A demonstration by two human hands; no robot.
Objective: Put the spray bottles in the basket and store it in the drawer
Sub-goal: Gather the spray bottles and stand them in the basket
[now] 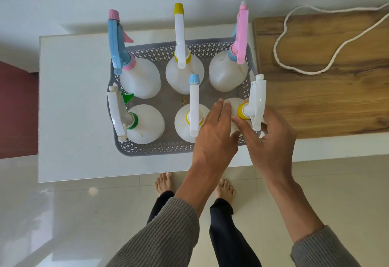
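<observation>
Our right grip (271, 138) is curled round the neck of the yellow-collared spray bottle (242, 113), and our left grip (214, 138) lies straight-fingered against its body, in the near right corner of the basket (155, 152) on the counter (73, 98). We should seat it upright before letting go.

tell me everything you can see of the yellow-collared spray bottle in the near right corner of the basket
The yellow-collared spray bottle has a translucent white plastic body, a yellow collar and a white trigger head, nozzle pointing away from the person. It stands roughly upright in the near right corner of the grey perforated basket. The left hand lays straight fingers on its shoulder; the right hand curls round its neck and trigger.
</observation>
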